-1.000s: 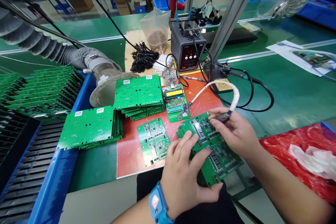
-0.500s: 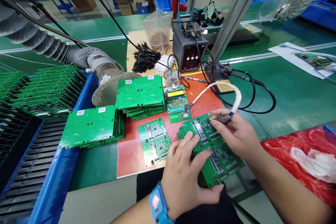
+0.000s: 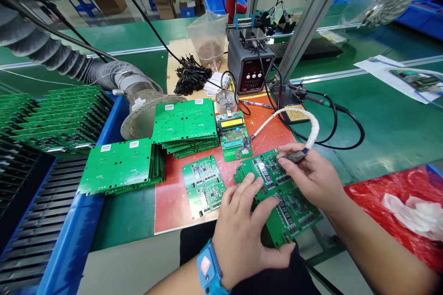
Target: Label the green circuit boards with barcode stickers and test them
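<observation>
My right hand (image 3: 309,177) is closed around the dark probe (image 3: 294,156) at the end of a white wrapped cable (image 3: 313,131). The probe's tip meets the upper edge of a green circuit board (image 3: 301,212), where one digit display (image 3: 265,175) is lit and a second display (image 3: 285,212) looks dark. My left hand (image 3: 242,226) spans the board's left side, fingertips on it and thumb at its lower corner. That cable runs to a small programmer board (image 3: 232,136) with a yellow screen. Another circuit board (image 3: 203,187) lies to the left, components up.
Two stacks of green boards, a front stack (image 3: 117,168) and a back stack (image 3: 185,122), stand left. Beyond are a fume hose (image 3: 138,101), black leads (image 3: 192,73) and a soldering station (image 3: 249,62). A blue rack (image 3: 83,226) borders the left; red plastic (image 3: 391,212) lies right.
Both hands and the probe stay in place. The digits on the lit display look different from before.
</observation>
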The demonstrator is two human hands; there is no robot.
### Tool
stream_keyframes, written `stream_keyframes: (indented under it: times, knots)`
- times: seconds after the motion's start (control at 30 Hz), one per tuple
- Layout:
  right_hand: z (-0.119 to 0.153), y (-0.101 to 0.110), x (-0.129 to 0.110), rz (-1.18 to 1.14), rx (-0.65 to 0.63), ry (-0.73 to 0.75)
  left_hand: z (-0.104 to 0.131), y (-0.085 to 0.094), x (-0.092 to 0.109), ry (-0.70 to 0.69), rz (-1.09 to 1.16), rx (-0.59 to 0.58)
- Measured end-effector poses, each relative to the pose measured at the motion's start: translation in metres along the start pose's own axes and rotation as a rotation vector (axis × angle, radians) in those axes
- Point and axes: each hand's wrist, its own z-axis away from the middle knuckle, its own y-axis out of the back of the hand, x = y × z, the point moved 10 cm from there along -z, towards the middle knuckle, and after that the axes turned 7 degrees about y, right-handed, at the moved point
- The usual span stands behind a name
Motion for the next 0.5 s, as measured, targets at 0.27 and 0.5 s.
stream_keyframes:
  times: [0.27,0.5]
  knots:
    - [0.001,-0.001,0.003,-0.029,0.001,-0.003,0.000,0.000,0.001,-0.008,-0.006,0.000]
    - [0.006,0.012,-0.009,-0.156,0.054,-0.051,-0.003,0.003,0.003,-0.036,-0.058,-0.034]
